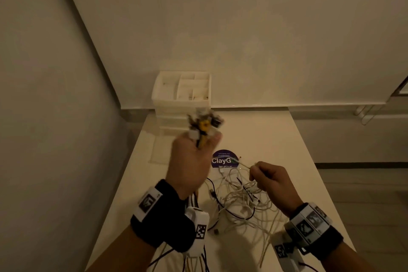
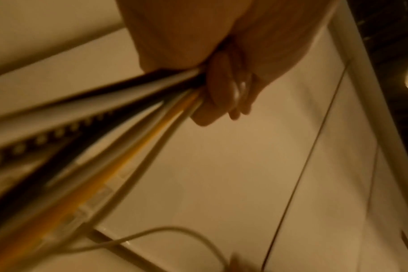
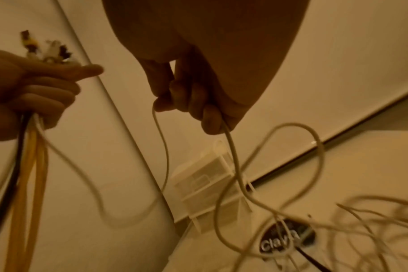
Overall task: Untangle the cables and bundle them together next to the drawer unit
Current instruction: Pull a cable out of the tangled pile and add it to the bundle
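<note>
My left hand [image 1: 194,157] is raised above the table and grips a bundle of cables [image 2: 151,114], white, black and yellow, with their plug ends [image 1: 205,123] sticking out above the fist. The same bundle [image 3: 30,165] hangs from that hand in the right wrist view. My right hand [image 1: 268,178] pinches a white cable [image 3: 231,152] that trails down into a tangle of white and black cables [image 1: 240,201] on the table. The white drawer unit [image 1: 182,99] stands at the table's far left corner, beyond both hands.
A round purple sticker [image 1: 223,160] lies on the white table [image 1: 276,139] between the hands and the drawer unit. Walls close in at the left and behind. The table's right edge drops to a dark floor [image 1: 364,183].
</note>
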Available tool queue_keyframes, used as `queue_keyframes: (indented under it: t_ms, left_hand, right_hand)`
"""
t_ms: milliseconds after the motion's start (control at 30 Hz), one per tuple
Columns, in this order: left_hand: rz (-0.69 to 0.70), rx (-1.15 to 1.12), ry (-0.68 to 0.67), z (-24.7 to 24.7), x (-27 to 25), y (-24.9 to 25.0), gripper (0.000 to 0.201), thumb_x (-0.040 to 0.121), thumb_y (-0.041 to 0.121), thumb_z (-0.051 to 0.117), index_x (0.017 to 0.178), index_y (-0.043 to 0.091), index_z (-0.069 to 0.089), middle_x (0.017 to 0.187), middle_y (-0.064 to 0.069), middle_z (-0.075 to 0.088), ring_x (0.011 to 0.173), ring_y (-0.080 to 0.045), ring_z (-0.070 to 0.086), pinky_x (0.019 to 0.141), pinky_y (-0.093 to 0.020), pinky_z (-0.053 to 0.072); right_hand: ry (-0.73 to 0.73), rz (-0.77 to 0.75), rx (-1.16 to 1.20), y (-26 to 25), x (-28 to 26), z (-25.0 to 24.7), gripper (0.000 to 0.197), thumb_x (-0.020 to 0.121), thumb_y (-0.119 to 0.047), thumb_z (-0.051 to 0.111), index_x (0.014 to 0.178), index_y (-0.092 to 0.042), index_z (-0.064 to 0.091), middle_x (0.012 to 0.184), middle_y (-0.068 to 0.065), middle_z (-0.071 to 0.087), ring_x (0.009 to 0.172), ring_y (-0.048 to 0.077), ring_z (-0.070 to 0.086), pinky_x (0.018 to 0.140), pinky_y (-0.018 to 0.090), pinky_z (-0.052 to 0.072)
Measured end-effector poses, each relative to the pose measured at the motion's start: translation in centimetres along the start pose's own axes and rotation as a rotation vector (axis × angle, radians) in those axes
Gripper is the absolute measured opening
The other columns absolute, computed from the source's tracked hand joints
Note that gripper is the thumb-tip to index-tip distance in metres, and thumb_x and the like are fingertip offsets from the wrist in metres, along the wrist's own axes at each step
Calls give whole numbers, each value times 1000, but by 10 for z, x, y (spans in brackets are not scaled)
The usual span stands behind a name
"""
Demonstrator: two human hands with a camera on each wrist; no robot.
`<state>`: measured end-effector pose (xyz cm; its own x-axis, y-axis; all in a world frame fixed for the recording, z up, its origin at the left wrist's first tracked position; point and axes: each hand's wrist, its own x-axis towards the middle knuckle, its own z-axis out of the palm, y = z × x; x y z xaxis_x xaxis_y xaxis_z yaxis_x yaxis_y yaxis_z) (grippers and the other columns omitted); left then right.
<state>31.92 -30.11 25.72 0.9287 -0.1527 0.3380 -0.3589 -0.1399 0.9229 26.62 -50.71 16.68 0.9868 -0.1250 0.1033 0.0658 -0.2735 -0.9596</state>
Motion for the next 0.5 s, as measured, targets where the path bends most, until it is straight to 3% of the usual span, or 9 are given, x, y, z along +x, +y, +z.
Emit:
queue_keyframes:
  t_ms: [67, 100, 167, 333, 433, 500]
  left_hand:
    - [-32, 87, -189, 18, -9, 0, 23, 92, 27, 63, 91, 6, 72, 68, -2, 67, 53, 0, 52, 55, -16, 40]
    - [-33, 152, -258, 25, -13, -1, 22, 92, 29, 61, 86, 11, 73, 67, 0, 66, 52, -3, 51, 52, -15, 37]
    - [-5, 263, -333, 36, -18, -5, 30, 93, 37, 58, 74, 17, 68, 62, 0, 62, 52, -14, 50, 51, -24, 37]
    - [-20, 269, -254, 41, -15, -11, 24, 93, 30, 59, 71, 22, 62, 62, 2, 62, 60, -19, 56, 57, -31, 42]
    - [-15, 252, -168, 40, -12, -8, 26, 92, 23, 62, 66, 25, 56, 54, 11, 54, 54, -2, 55, 50, -12, 36]
    - [-18, 255, -76, 35, -6, -8, 25, 91, 24, 62, 67, 18, 61, 55, 14, 54, 53, 3, 53, 50, -11, 34]
  right_hand:
    - [-52, -25, 27, -16, 3, 1, 33, 88, -33, 54, 61, -15, 61, 55, -3, 44, 53, 15, 37, 54, 29, 32]
    - [-74, -39, 67, -24, 5, 0, 33, 89, -29, 53, 61, -14, 62, 55, -2, 45, 53, 15, 37, 54, 28, 32]
    - [-113, -47, 189, -39, 8, -2, 32, 90, -23, 52, 65, -7, 64, 55, 0, 46, 53, 18, 33, 53, 27, 29]
    - [-183, -25, 301, -50, 7, -5, 33, 91, -21, 50, 77, 4, 65, 55, 2, 39, 52, 17, 30, 52, 25, 28]
    - [-154, -42, 274, -42, 5, -2, 32, 93, -22, 49, 80, 2, 66, 56, 2, 43, 51, 16, 36, 53, 25, 33]
    - [-136, -39, 266, -33, 2, -1, 31, 93, -23, 49, 80, 1, 66, 56, 4, 43, 51, 16, 37, 53, 26, 33]
